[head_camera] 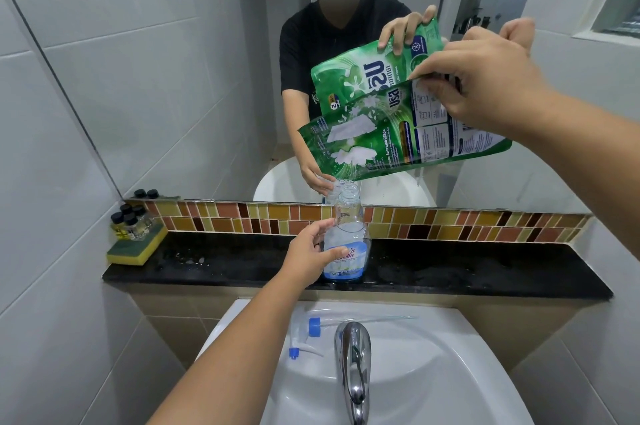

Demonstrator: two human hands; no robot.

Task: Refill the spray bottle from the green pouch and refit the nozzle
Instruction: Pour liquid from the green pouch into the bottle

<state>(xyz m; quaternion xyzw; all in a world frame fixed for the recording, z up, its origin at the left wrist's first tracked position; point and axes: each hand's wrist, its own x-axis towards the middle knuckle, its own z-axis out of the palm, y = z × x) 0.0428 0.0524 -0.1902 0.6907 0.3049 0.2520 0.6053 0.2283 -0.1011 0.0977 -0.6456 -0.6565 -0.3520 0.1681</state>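
Two bare hands work over a black stone ledge (pixel 450 272) that runs under a mirror (pixel 138 78). At the ledge's nine o'clock end a yellow-and-green sponge (pixel 133 249) lies with several small black-capped bottles (pixel 131 221) standing on it. Toward the middle, the left hand (pixel 310 253) is wrapped around the clear spray bottle (pixel 348 237), fingers curled on its nine o'clock side, thumb up near the shoulder. The bottle stands upright on the ledge, neck uncapped, with a blue label low on its body. At its six o'clock, on the rim of the white sink (pixel 467 372), the white spray nozzle (pixel 304 334) with its blue collar lies on its side, its thin dip tube stretching toward three o'clock. Just beside it, at its three o'clock, stands the chrome faucet (pixel 353 365). Above the bottle, the green pouch (pixel 391 137) is tilted, its low corner right over the open neck at the pouch's seven o'clock; whether liquid is running I cannot tell. The right hand (pixel 485 85) pinches the pouch's raised top edge at one o'clock, fingers closed on the film. The mirror repeats pouch, hands and bottle.
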